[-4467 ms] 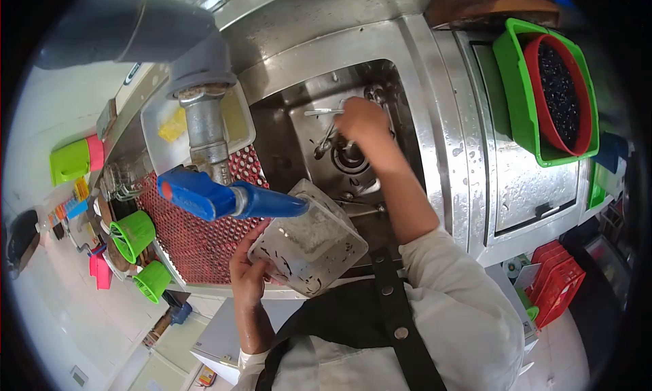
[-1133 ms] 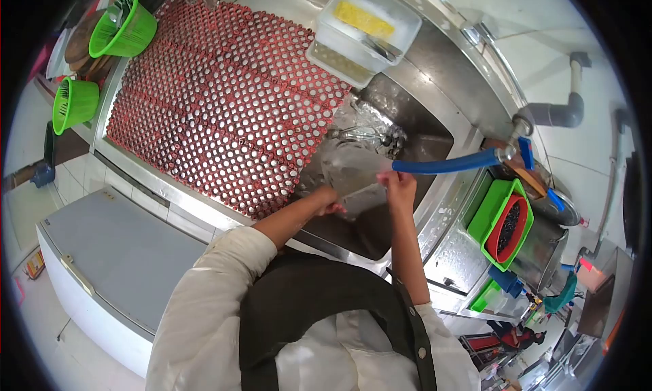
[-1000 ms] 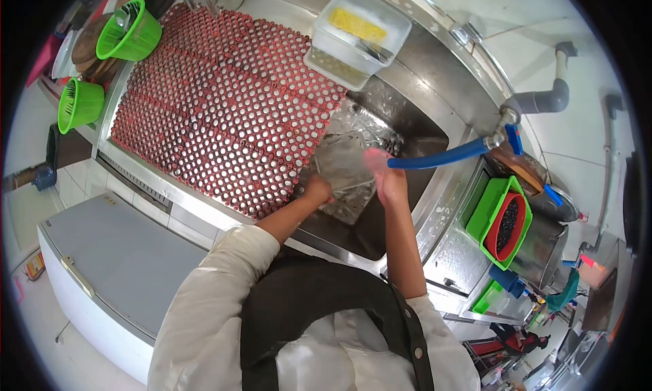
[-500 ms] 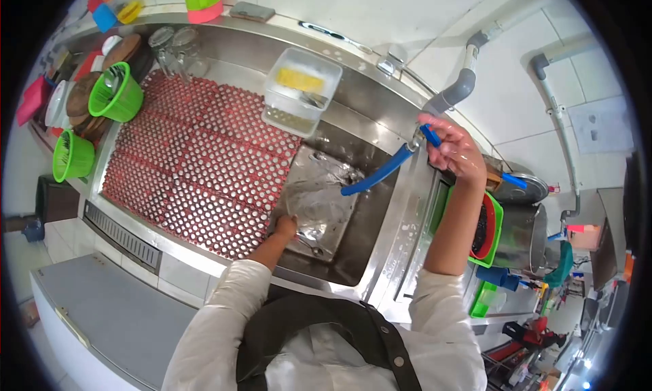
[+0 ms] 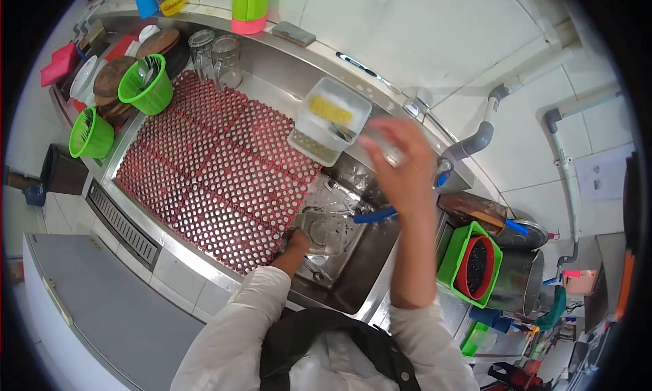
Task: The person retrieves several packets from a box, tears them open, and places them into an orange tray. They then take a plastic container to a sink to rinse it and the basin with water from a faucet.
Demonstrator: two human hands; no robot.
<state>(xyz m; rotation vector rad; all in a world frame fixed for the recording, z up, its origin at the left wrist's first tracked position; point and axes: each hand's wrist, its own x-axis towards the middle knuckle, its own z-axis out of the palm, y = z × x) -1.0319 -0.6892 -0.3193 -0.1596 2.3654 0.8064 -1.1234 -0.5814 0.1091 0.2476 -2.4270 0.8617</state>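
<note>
My left hand [image 5: 296,244] is closed on the near-left edge of a clear plastic container [image 5: 324,232], low in the steel sink basin [image 5: 370,269]. My right hand [image 5: 402,156], slightly blurred, is raised over the basin's far right side. Its thumb and fingers are apart with nothing between them. Just left of those fingers stands a translucent tub [image 5: 309,122] with a yellow sponge [image 5: 331,110] inside. A blue hose [image 5: 373,216] passes behind my right forearm, its end over the basin. The blue tap handle [image 5: 443,178] sits right of my right wrist.
A red perforated mat [image 5: 217,167] covers the drainboard left of the basin. Glass mugs [image 5: 226,59] and green cutlery baskets [image 5: 147,89] line its far and left sides. At right, a green basket [image 5: 454,272] holds a red bowl [image 5: 470,258].
My right hand has left the blue tap handle and moved left toward the tub with the sponge. The left hand stays low in the sink. The whole view has shifted a little.
</note>
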